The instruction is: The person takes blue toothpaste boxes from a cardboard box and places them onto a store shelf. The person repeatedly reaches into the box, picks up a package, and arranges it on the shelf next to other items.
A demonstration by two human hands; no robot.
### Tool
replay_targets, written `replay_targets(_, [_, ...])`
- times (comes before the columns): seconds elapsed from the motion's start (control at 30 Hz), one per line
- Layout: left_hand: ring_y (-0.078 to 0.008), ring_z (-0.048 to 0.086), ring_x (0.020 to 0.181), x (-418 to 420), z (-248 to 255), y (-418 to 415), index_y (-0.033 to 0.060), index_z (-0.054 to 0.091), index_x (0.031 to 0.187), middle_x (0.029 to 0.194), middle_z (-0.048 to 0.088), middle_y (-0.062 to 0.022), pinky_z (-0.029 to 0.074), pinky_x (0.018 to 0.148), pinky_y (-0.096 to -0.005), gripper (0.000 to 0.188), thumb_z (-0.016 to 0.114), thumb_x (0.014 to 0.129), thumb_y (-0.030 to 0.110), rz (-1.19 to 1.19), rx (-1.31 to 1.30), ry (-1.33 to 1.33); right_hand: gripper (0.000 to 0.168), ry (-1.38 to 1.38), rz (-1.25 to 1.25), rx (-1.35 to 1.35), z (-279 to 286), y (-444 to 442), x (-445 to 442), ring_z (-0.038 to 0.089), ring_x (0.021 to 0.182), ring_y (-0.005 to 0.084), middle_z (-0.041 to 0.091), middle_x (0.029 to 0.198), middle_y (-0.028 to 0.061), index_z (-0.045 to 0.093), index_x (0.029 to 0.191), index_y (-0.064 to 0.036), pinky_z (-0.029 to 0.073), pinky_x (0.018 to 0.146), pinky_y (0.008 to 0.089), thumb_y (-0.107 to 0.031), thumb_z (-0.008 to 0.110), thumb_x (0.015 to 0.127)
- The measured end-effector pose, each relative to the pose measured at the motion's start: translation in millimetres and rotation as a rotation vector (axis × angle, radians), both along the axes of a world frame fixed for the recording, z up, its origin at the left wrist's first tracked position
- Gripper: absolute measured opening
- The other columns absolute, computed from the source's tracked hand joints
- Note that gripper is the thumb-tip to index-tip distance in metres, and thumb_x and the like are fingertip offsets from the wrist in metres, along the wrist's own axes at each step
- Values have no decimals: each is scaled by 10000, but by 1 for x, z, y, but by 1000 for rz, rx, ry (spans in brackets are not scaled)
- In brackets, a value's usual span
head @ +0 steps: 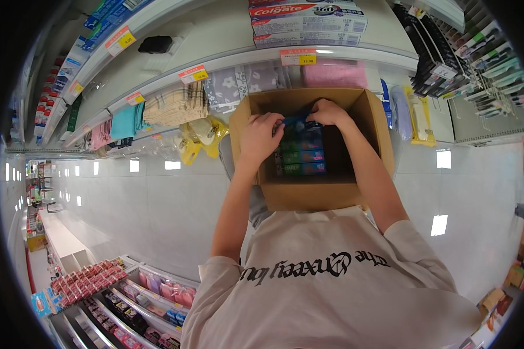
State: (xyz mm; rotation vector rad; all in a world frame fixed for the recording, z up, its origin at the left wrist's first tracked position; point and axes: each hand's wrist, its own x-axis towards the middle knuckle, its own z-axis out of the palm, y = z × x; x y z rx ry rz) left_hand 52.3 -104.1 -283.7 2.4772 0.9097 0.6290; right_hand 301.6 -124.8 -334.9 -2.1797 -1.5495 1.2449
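Note:
An open cardboard box [314, 196] rests in front of me, close to my body. Inside, along its left side, stand several Darlie toothpaste boxes [303, 155] in green and blue. My left hand [264, 135] reaches over the left wall of the carton, its fingertips at a dark blue package [298, 122] near the far end. My right hand [327, 112] is bent down at the right side of that package, with thumb and fingers close together. Shadow hides the fingertips, so a firm hold by either hand cannot be made out.
A shelf edge [244, 59] with price tags runs just beyond the carton. Colgate boxes [305, 22] stand on that shelf, folded towels [177, 104] lie below it, and toothbrushes [493, 65] hang at right. Behind me at left is another display shelf [157, 292].

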Motion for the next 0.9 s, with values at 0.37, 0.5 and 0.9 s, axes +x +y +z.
replay_targets(0.37, [-344,572,1181,14,46,-36,122,604,1310,1258,634,-97,437,1036,-462,636,845,732,236,-78,66,-130,277,329,-9,572,140,-88,4,666,907,214,695,1011,133,681,1112,6,532,835,342,-140,711,879])
replay_targets(0.5, [-320,580,1176,4,93,-18,129,607,1307,1260,632,-73,404,1066,-483,642,837,709,171,-12,254,-194,438,-10,247,980,199,-94,-17,601,1150,295,623,1274,93,686,1202,-87,490,988,385,-121,800,780])
replay_targets(0.9, [-284,580,1196,-42,290,69,111,685,1157,1244,635,-54,345,1097,-495,429,780,741,77,368,1226,-513,404,-79,190,1808,343,50,-91,618,1092,366,631,1290,159,705,1195,-73,512,917,439,-75,770,796])
